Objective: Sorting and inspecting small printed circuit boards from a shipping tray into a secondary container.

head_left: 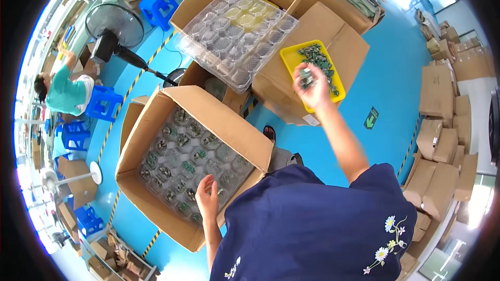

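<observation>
My right hand (315,89) is raised over the near-left side of a yellow tray (288,58), its fingers closed on a small circuit board (305,77). More small green boards (324,61) lie heaped in that tray. Lower down, my left hand (207,196) hovers above a clear plastic blister tray (200,141) inside an open cardboard box (208,105). Its fingers are a little apart and nothing shows in them. Many round pockets of the blister tray carry small boards; a few toward the right look bare.
Clear blister trays (224,36) rest across another open carton (190,8). Under the yellow tray stands a closed carton (344,34). A black pedestal fan (114,26), blue stools (105,101) and a seated person (65,91) are at left; stacked cartons (437,91) line the right.
</observation>
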A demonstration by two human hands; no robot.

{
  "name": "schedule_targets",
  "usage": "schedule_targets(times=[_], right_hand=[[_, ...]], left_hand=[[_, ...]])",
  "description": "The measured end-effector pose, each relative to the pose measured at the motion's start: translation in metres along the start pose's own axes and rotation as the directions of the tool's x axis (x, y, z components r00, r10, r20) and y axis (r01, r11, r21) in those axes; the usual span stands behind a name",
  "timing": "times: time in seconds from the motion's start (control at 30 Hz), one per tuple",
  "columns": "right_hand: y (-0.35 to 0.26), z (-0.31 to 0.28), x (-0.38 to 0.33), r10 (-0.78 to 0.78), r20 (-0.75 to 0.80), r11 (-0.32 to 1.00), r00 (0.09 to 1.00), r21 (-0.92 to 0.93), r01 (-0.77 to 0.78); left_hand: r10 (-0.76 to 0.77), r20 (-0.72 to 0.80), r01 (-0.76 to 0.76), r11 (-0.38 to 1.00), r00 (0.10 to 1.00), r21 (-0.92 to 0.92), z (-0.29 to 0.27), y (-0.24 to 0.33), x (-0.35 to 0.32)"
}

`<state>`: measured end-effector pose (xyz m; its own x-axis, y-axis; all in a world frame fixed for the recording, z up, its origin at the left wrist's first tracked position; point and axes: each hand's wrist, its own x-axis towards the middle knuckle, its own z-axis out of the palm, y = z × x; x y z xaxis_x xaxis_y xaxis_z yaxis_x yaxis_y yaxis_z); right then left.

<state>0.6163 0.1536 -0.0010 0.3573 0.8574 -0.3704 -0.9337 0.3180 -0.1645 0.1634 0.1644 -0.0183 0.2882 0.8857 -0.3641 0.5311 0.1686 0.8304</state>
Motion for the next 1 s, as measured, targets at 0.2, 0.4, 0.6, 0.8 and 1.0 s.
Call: schedule_targets(times=[0.2, 0.4, 0.6, 0.8, 1.0], right_hand=[[-0.135, -0.125, 0.069, -0.551, -0.393, 0.725, 0.737, -0.662, 0.19], [-0.142, -0.154, 0.108, -0.506, -0.374, 0.78, 0.777, -0.582, 0.228], [0.016, -0.072, 0.03, -0.583, 0.409, -0.212, 0.702, -0.911, 0.354], [0.158, 0.035, -0.06, -0.032, 0.702, 0.064, 0.711, -0.709, 0.703], [0.254, 0.03, -0.098, 0.726, 0.329, -0.115, 0.604, -0.808, 0.578]], left_hand=[[0.039, 0.149, -0.093, 0.925, 0.988, 0.37, 0.003, -0.045, -0.001], [-0.301, 0.242, 0.129, 0.831, 0.923, 0.542, -0.015, -0.016, -0.006], [0.119, 0.253, -0.236, 0.831, 0.96, 0.503, -0.009, -0.054, -0.016], [-0.033, 0.215, -0.126, 0.718, 0.976, 0.684, -0.01, -0.053, -0.02], [0.18, 0.167, -0.245, 0.762, 0.969, 0.6, -0.029, -0.038, -0.014]])
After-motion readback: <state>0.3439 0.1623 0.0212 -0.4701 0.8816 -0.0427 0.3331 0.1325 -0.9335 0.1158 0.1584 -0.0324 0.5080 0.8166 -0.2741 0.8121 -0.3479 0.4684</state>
